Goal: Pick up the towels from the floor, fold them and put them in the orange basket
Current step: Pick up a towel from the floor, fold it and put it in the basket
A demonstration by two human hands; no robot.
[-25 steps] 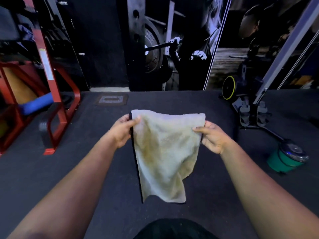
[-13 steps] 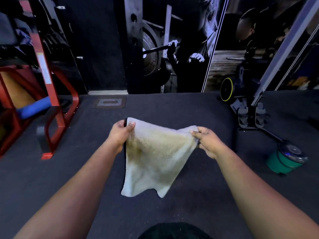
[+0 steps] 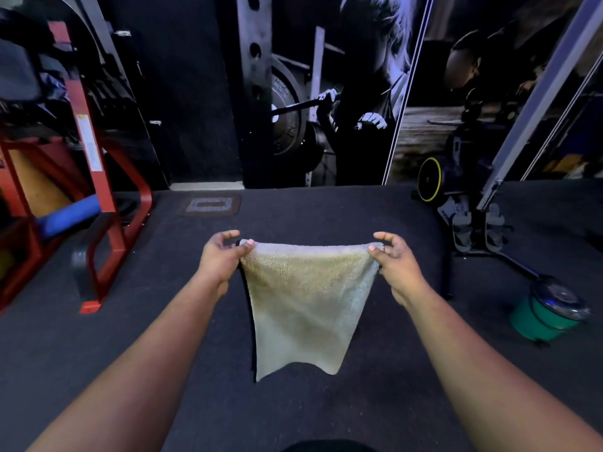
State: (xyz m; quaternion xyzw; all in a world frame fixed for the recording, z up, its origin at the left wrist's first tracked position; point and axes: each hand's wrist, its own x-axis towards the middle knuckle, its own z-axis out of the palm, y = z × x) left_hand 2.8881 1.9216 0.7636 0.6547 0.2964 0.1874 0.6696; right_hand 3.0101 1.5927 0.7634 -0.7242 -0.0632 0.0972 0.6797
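The towel (image 3: pixel 306 301) is noted as pale cream, with a yellowish-tan stain spread across its upper middle and a black edge shown down its left side. The floor (image 3: pixel 326 216) is recorded as dark charcoal grey with a fine speckle. The frame (image 3: pixel 98 177) at the left is painted red and carries a white label strip; a blue pad (image 3: pixel 70 212) is seen within it. The bucket (image 3: pixel 541 318) at the right is green with a dark, shiny lid. A black wheel (image 3: pixel 430 179) is rimmed in yellow. The wall picture (image 3: pixel 342 93) is rendered in black and white.
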